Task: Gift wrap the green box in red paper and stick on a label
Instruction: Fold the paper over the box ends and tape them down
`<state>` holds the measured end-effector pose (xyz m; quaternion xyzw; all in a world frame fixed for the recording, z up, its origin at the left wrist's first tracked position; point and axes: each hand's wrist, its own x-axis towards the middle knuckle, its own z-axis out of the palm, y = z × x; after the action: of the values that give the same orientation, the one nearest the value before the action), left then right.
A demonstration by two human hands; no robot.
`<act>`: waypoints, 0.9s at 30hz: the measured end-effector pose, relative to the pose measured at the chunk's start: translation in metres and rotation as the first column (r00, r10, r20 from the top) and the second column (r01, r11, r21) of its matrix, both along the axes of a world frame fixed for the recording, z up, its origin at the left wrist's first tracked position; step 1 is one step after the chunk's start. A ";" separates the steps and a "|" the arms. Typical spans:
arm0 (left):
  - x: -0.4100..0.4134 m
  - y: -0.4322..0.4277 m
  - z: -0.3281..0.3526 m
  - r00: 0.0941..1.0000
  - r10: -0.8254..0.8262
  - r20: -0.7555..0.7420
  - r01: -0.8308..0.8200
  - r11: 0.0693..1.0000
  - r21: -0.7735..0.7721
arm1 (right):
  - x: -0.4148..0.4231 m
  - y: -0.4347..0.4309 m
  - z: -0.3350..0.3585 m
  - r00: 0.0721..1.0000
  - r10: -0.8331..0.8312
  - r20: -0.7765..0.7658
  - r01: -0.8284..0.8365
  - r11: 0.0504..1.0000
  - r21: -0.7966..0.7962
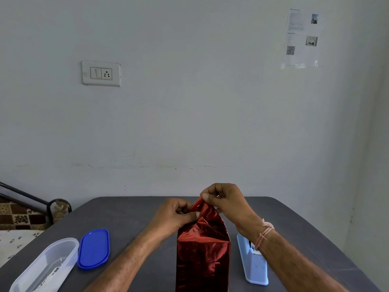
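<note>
Standing upright near the front of the dark grey tabletop (126, 218), the box (203, 260) is covered in red paper (208, 218). The left hand (179, 213) and right hand (226, 200) both pinch its gathered top. A clear tub (48, 264), blue lid (94, 248) and pale blue stand (253, 268) flank it. The pale wall (189, 102) behind bears a switch plate (101, 73) and a printed sheet (301, 37).

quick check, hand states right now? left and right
Left hand: closed, pinching the red paper at the top fold.
Right hand: closed, fingers pinching the peak of the same red paper.
</note>
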<state>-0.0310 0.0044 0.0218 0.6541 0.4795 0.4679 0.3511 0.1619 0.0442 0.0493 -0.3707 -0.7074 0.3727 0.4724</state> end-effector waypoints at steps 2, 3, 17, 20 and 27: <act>0.003 -0.001 0.000 1.000 0.019 -0.017 -0.019 1.000 0.010 | 0.001 0.000 0.000 1.000 0.002 0.005 -0.002 1.000 0.000; 0.004 0.000 0.000 0.999 0.035 -0.027 -0.034 0.999 0.019 | 0.001 0.001 -0.001 1.000 0.003 0.009 -0.003 1.000 0.002; -0.005 -0.003 0.002 0.991 -0.026 0.128 0.034 0.998 -0.062 | 0.001 0.000 -0.001 0.998 -0.021 0.052 0.019 0.999 0.045; -0.011 -0.006 -0.001 0.985 -0.031 0.169 0.046 0.996 -0.082 | 0.000 0.001 -0.003 0.998 -0.036 0.048 0.034 0.999 0.038; -0.016 -0.002 -0.005 0.996 0.033 0.081 -0.031 0.999 -0.027 | -0.004 0.000 -0.001 0.993 -0.098 0.062 0.095 0.994 0.051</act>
<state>-0.0474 0.0019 0.0164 0.6221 0.4811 0.4936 0.3714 0.1583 0.0446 0.0478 -0.4048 -0.7122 0.3201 0.4758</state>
